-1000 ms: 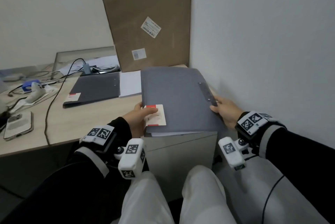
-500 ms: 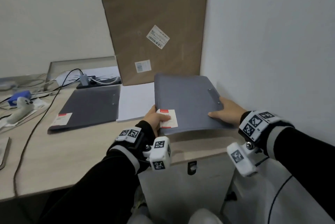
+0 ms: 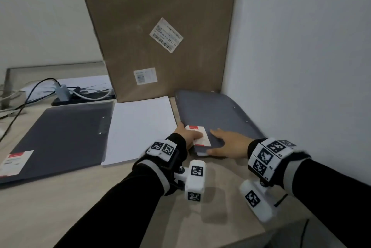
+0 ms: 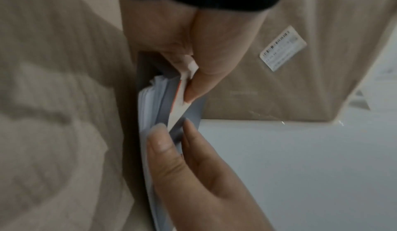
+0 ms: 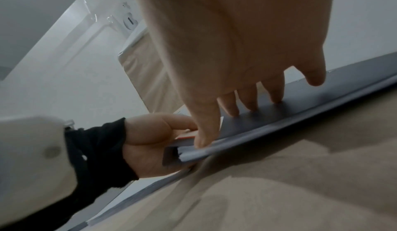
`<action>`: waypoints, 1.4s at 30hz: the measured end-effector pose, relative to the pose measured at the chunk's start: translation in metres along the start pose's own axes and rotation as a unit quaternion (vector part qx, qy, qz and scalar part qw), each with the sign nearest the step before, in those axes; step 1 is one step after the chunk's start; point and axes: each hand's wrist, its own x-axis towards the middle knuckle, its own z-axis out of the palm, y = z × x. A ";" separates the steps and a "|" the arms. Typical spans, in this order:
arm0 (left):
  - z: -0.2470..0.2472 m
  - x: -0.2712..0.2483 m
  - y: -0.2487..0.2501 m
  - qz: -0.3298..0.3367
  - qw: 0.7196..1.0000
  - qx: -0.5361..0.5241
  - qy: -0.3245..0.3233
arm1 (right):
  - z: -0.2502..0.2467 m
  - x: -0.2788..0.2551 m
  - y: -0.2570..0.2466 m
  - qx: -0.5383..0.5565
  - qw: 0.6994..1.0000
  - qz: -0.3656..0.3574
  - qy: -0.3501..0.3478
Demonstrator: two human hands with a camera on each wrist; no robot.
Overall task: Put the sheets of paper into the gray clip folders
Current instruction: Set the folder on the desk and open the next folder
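Gray folder (image 3: 212, 111), red-and-white label (image 3: 197, 135)

No word or number can be read anywhere. The cardboard box (image 3: 158, 33) at the desk's far edge carries two white stickers (image 3: 166, 35) with barcodes and print too small to make out. The red-and-white labels (image 3: 197, 135) on the two gray clip folders (image 3: 216, 115) are blurred, and the wrist bands (image 3: 269, 154) show only black-and-white square markers.

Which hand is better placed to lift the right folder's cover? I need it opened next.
Left hand: it already pinches the gray folder at its labelled corner, while the right hand lies flat on the cover.
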 end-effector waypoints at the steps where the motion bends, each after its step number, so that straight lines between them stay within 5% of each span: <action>1: 0.001 0.000 0.004 0.012 0.998 0.050 0.019 | -0.002 0.004 0.002 0.003 1.000 0.002 -0.009; 5: 0.001 0.002 0.014 0.068 0.973 0.213 0.051 | -0.008 0.014 0.001 0.001 0.999 0.021 -0.035; 11: -0.020 -0.017 0.031 0.114 0.979 0.172 -0.006 | -0.013 0.018 -0.010 -0.016 0.999 0.047 -0.013; 18: -0.150 -0.043 0.018 0.107 0.962 0.175 0.180 | -0.007 0.026 -0.071 0.041 0.996 0.005 0.084; 26: -0.282 -0.090 0.002 0.029 0.903 0.275 0.327 | 0.064 0.017 -0.200 0.107 0.985 -0.132 0.019; 32: -0.348 -0.111 -0.014 -0.043 0.871 0.298 0.389 | 0.090 0.023 -0.259 0.075 0.985 -0.158 -0.010; 42: -0.392 -0.108 -0.013 -0.095 0.899 0.148 0.402 | 0.128 0.037 -0.292 -0.116 0.981 -0.130 -0.085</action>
